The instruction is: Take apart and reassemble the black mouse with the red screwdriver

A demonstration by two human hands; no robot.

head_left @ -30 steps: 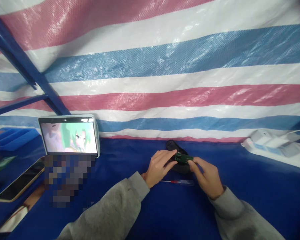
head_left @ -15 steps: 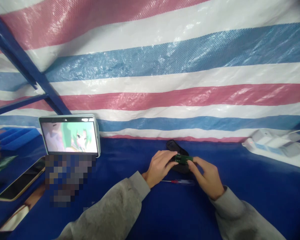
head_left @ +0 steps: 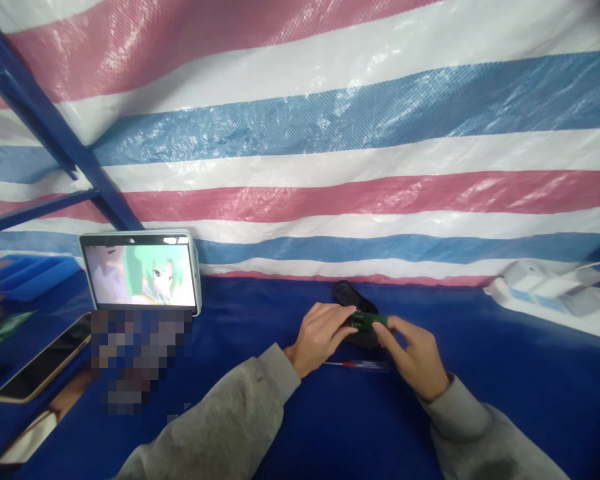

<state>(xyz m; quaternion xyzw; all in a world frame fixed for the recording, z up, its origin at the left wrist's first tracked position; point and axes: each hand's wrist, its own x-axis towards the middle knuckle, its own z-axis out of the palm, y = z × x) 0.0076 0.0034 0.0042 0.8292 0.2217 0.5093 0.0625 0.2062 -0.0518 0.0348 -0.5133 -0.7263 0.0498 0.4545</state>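
At the middle of the blue table [head_left: 340, 427], a green board [head_left: 367, 321] sits between the two hands, over a black shell [head_left: 349, 292] that shows on its far side and is partly hidden by it; whether board and shell touch cannot be told. The left hand [head_left: 321, 338] pinches the board's left end, thumb on the near side and fingertips on the far, close to some dark parts. The right hand [head_left: 414, 355] grips the right end between thumb and fingers. The step in hand looks like close handling of the board, perhaps checking or working at those dark parts; the detail is too small to read. The next move seems to call for a steady right grip, finer work from the left fingers, and care not to flex the board. Near of the shell, a screwdriver [head_left: 369, 365] lies flat with its shaft toward the left; neither hand grips it, and using it would probably mean freeing one from the board.
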